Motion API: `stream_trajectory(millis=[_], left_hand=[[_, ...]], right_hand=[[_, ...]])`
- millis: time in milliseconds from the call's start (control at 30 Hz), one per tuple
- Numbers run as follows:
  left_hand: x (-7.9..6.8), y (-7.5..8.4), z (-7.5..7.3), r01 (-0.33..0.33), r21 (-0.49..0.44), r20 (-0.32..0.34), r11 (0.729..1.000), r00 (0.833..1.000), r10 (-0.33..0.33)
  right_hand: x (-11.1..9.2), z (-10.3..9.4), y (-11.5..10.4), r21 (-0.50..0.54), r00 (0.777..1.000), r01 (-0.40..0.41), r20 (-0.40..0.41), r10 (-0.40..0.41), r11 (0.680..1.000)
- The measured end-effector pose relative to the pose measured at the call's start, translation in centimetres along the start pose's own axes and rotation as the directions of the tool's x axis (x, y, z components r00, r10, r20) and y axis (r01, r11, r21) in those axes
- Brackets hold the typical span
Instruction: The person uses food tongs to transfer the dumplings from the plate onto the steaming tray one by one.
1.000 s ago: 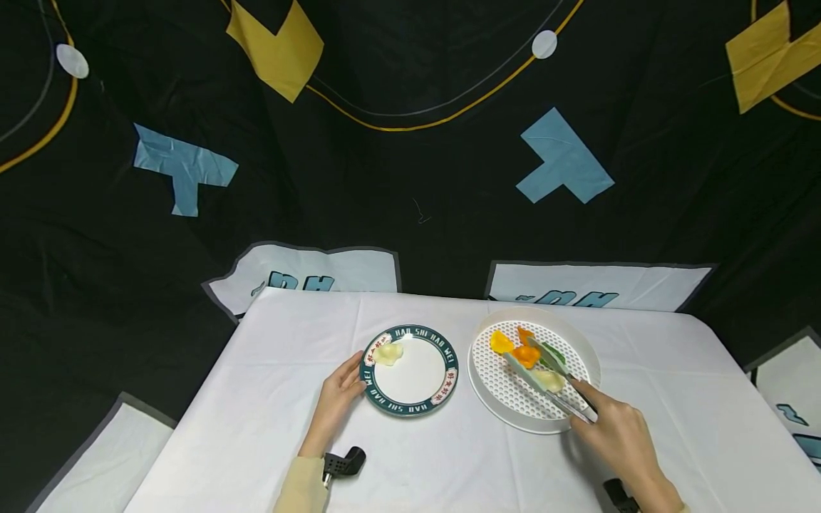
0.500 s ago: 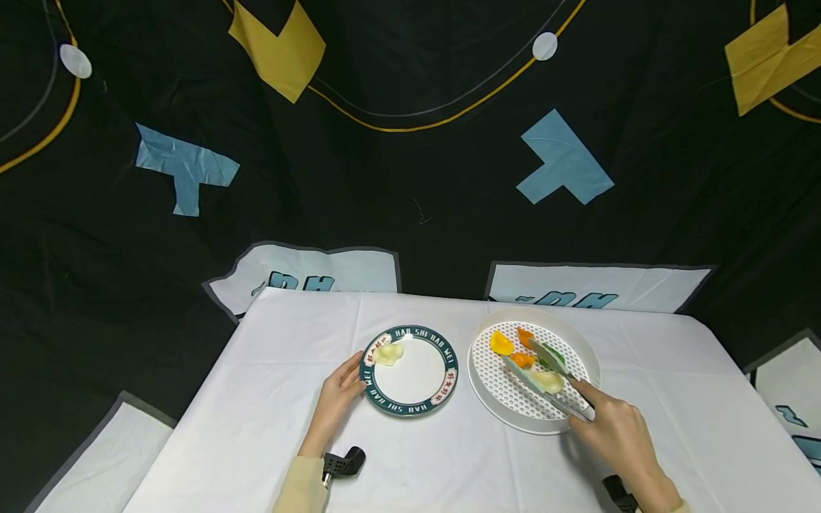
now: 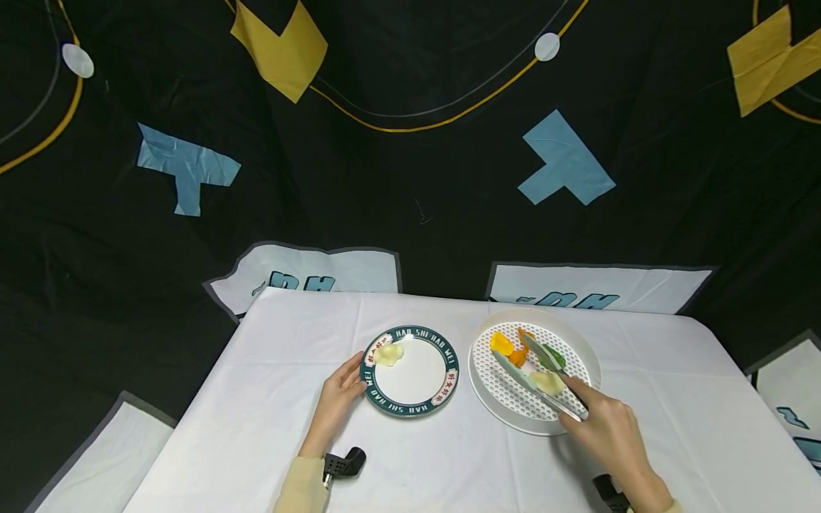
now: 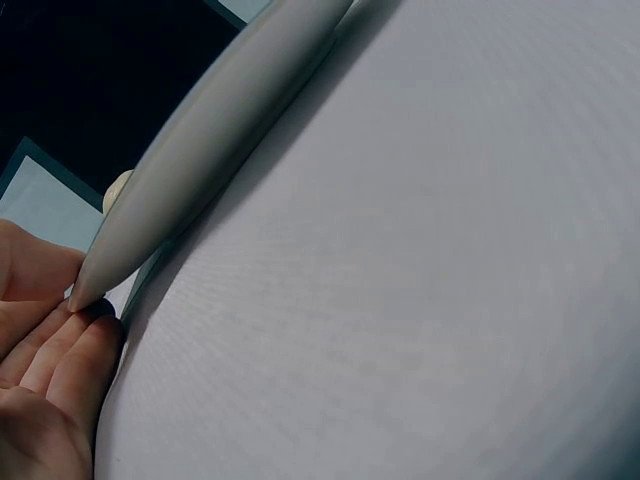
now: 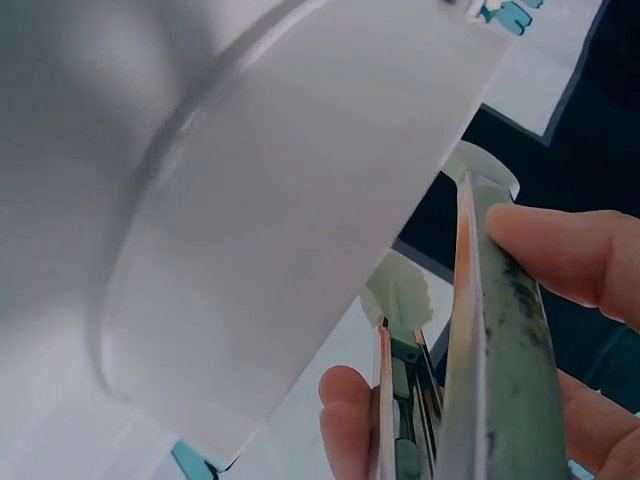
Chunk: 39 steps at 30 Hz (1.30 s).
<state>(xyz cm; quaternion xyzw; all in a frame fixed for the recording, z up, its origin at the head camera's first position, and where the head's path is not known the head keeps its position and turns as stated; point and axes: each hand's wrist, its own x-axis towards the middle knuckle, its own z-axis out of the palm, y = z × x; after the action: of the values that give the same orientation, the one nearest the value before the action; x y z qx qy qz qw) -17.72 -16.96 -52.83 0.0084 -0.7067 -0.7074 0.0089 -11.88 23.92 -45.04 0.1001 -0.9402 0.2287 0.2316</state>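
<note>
My left hand (image 3: 340, 395) pinches the left rim of a white plate (image 3: 420, 370) with a green lettered border. A pale yellow piece (image 3: 388, 354) lies on it. In the left wrist view, the thumb is over the edge of the plate (image 4: 200, 130), fingers beneath. My right hand (image 3: 606, 424) grips tongs (image 3: 527, 381) with pale green arms, spread over a round white container (image 3: 487, 395) with a perforated insert. Between and around their tips are orange (image 3: 517, 356) and yellow (image 3: 501, 343) pieces. Green (image 3: 556, 358) and pale (image 3: 547, 382) pieces lie nearer the handles.
A white cloth (image 3: 417, 463) covers the table, and a black curtain (image 3: 410, 199) with coloured patches hangs behind it. In the right wrist view, the container's tall side wall (image 5: 290, 200) stands close beside the tongs.
The right hand and tongs have shifted a little to the left over the container. The orange piece near the tips has moved slightly left and turned. Left hand and plate stay put.
</note>
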Motion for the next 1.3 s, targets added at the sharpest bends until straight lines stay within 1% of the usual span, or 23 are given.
stream_trajectory(millis=[167,333,400,633,867,1033,1167,1200,1300], left_hand=[[-0.1,0.0,0.1,0.003,-0.012,-0.006,1.000,1.000,-0.003],[-0.1,0.0,0.2,-0.001,-0.013,-0.007,1.000,1.000,0.001],[-0.1,0.0,0.2,0.000,-0.012,-0.007,1.000,1.000,0.000],[-0.1,0.0,0.2,0.007,-0.011,-0.009,1.000,1.000,-0.007],[-0.1,-0.1,0.1,0.004,-0.016,-0.006,1.000,1.000,-0.004],[-0.1,-0.1,0.1,-0.022,-0.006,0.000,1.000,1.000,0.022],[0.0,-0.2,0.0,-0.028,-0.006,0.002,1.000,1.000,0.028],[0.0,-0.2,0.0,-0.035,-0.006,0.007,0.999,0.999,0.035],[0.0,-0.2,0.0,-0.027,-0.024,0.010,0.999,1.000,0.027]], right_hand=[[0.3,0.4,-0.8,0.011,0.999,0.030,-0.026,-0.029,1.000],[0.6,0.8,-1.7,0.030,1.000,0.023,-0.005,-0.023,0.999],[0.7,1.0,-2.0,0.040,0.999,0.033,-0.005,-0.033,0.999],[1.3,1.7,-3.2,0.084,0.995,0.102,-0.029,-0.100,0.991],[2.0,2.8,-4.7,0.122,0.989,0.151,-0.019,-0.149,0.981],[2.6,3.4,-6.0,0.134,0.988,0.152,-0.005,-0.152,0.979],[3.0,4.0,-7.0,0.149,0.988,0.151,0.008,-0.154,0.977],[3.1,4.2,-7.2,0.153,0.987,0.158,0.010,-0.161,0.976],[3.1,5.0,-7.8,0.165,0.983,0.178,0.017,-0.184,0.970]])
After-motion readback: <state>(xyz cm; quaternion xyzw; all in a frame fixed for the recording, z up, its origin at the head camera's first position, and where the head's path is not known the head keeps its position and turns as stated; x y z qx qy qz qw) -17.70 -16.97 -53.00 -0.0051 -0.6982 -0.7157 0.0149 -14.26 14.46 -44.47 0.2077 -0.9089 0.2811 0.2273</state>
